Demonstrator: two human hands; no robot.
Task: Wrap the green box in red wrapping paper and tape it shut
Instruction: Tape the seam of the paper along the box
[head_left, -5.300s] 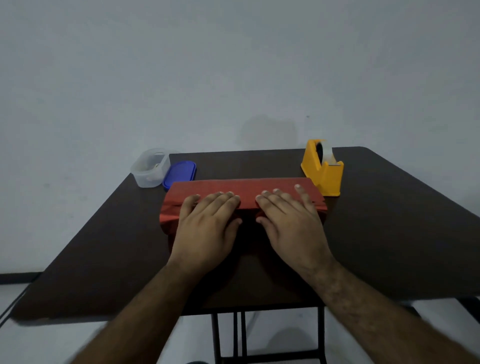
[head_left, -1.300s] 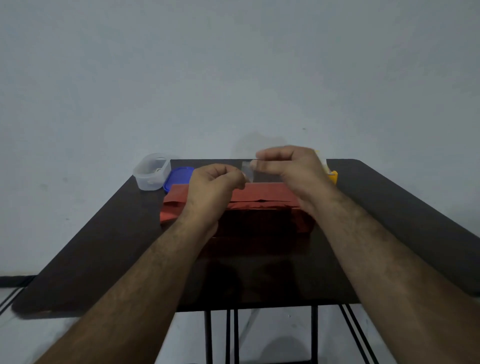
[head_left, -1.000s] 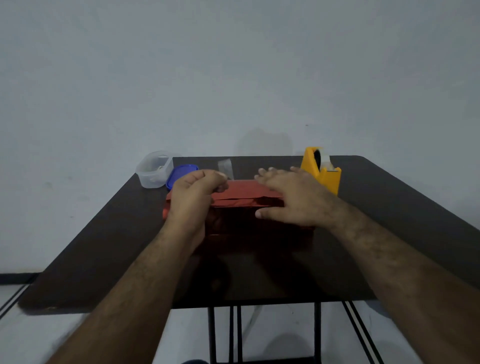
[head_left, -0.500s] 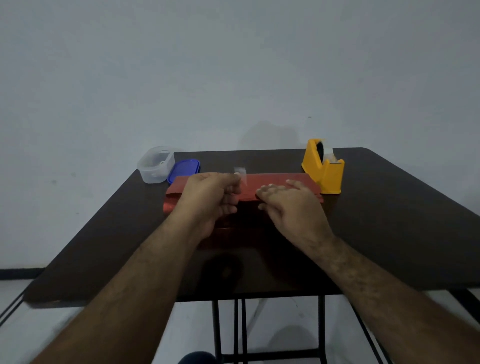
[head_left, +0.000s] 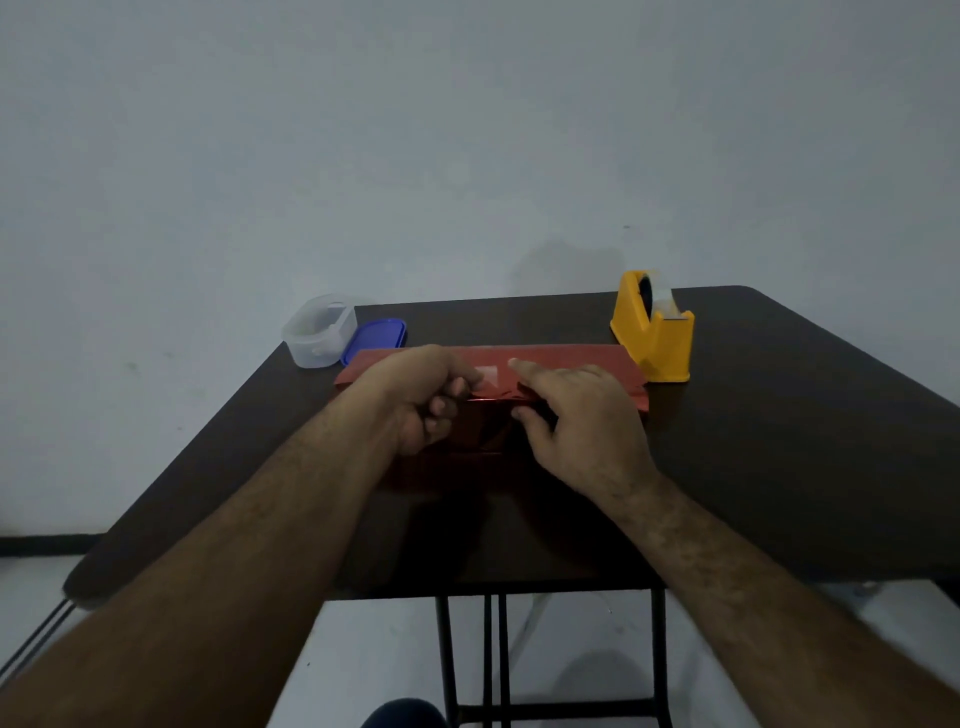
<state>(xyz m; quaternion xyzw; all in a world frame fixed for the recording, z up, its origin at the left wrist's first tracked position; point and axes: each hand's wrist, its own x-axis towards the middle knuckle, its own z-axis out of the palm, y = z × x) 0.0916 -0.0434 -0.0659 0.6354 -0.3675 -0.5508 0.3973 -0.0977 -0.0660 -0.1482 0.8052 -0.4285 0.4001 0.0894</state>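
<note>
Near the table's (head_left: 779, 415) far edge, left hand (head_left: 415, 400) pinches tape (head_left: 487, 375) onto wrapped box (head_left: 571, 361) seam; right hand (head_left: 582, 421), spread, holds the fold. Next: press tape flat.

We list: red wrapping paper (head_left: 571, 358), plain; yellow tape dispenser (head_left: 655, 332); blue lid (head_left: 375, 339); clear, colourless container (head_left: 319, 330); dark brown table (head_left: 779, 441); pale grey wall (head_left: 467, 145).

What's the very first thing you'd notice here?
Two bare hands meet over a red-wrapped box in the middle of a dark table. The left hand pinches a clear tape strip while the right hand holds the paper down. A bright yellow tape dispenser stands just right of the box.
</note>
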